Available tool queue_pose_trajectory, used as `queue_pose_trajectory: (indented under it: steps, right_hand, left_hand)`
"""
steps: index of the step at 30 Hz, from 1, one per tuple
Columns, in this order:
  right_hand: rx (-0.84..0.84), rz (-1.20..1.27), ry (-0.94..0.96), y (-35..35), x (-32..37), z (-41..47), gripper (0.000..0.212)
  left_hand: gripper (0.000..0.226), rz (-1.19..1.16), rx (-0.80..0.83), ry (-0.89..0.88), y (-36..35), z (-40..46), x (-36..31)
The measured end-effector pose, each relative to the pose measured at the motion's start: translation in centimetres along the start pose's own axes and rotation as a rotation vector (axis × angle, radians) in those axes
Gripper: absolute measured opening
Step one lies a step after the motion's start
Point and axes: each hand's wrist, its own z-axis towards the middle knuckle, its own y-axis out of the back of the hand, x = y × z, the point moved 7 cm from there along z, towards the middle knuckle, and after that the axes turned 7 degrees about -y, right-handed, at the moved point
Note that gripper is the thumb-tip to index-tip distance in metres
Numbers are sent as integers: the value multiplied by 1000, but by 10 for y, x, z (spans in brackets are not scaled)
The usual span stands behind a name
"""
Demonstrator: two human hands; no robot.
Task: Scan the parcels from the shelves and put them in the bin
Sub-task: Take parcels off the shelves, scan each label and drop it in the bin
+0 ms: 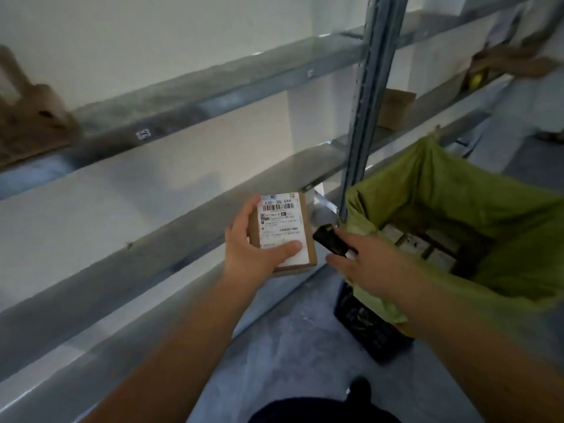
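My left hand (pixel 250 248) grips a small brown cardboard parcel (pixel 282 227), its white barcode label facing up, held in front of the grey metal shelves (pixel 171 215). My right hand (pixel 369 264) holds a small black scanner (pixel 328 241), whose front end points at the parcel's right edge from a few centimetres away. The bin (pixel 375 334), a black crate lined with a green bag (pixel 451 193), stands just right of my hands. Several labelled parcels lie at its bottom (pixel 427 248).
A brown paper bag (pixel 27 117) sits on the upper shelf at far left. Another cardboard box (pixel 395 108) lies on a shelf past the steel upright (pixel 366 102). Another person's arm (pixel 515 61) reaches onto the shelf at top right. Grey floor lies below.
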Motion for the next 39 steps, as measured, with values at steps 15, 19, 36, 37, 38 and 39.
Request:
queue_pose_trajectory:
  steps: [15,19,36,37,38,39]
  right_hand:
    - [-148,6,-490,75,-206,65,76]
    - [-159,-34,-626,87,-259,66,77]
    - [-217,137,-1243,94,-353,92,75]
    - [-221,142,-1274,93,-352,95,75]
    - [-226,145,-1301,92,-353,98,75]
    - [-229,153,-1327,91,-353,101,75]
  left_hand:
    - [100,-148,397,246,-249,81,16]
    - [100,-120,493,232,-318,103,21]
    - [100,94,1093,423,-567,193,124]
    - [103,97,1127,444,-576,195,127]
    - [105,98,1154,466,-585,197,131]
    - [106,96,1174,484,-595,199,133]
